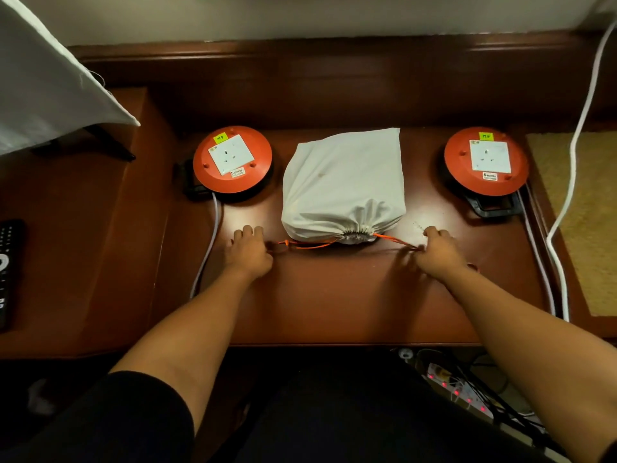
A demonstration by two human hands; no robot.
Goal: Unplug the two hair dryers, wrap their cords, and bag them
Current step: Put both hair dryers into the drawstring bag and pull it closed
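A white cloth drawstring bag (344, 182) lies bulging in the middle of the brown wooden desk (334, 295), its mouth cinched tight toward me. Its contents are hidden. An orange drawstring (310, 244) runs out both sides of the mouth. My left hand (250, 252) grips the left end and my right hand (437, 250) grips the right end, each about a hand's width from the bag. Two orange extension reels sit either side, the left reel (232, 158) and the right reel (485, 160), with nothing plugged into their white sockets.
White cables (210, 242) trail from the reels over the desk's front. A thicker white cable (571, 162) hangs at the right over a woven mat (587, 212). A remote control (8, 272) lies far left. A power strip (457, 392) sits below the desk.
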